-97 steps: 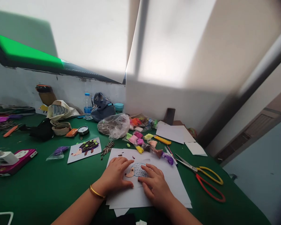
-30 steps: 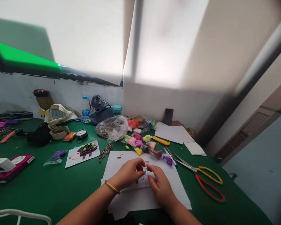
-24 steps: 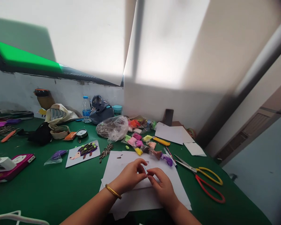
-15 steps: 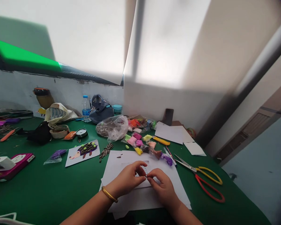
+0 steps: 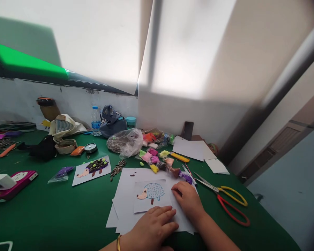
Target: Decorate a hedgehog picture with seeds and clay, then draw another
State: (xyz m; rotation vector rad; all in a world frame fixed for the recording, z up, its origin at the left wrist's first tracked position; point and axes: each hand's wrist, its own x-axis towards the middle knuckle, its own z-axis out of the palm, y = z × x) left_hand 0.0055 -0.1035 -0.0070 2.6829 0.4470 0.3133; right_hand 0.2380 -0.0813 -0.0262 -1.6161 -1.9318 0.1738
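Observation:
A small white card [image 5: 140,206] with a hedgehog drawing [image 5: 155,191] lies on stacked white paper. The hedgehog has a peach clay face, one brown clay foot and a blue-outlined, patterned body; its other foot is only outlined. My left hand [image 5: 157,225] rests flat over the card's lower edge and the paper, fingers stretched out. Just right of the card, my right hand [image 5: 188,200] has its fingers curled together low over the paper; what they hold, if anything, is hidden.
Scissors [image 5: 217,190] lie open on the right. Behind the paper are bagged coloured clay [image 5: 154,159], a yellow cutter [image 5: 180,157] and a heap of seeds [image 5: 117,169]. A finished-looking hedgehog card [image 5: 80,179] lies left. Farther back stand a water bottle [image 5: 95,122] and phone [image 5: 187,130].
My hands, earlier pinched together over the card, have come apart. The left moved down and flattened onto the paper; the right shifted right and up, uncovering the hedgehog drawing.

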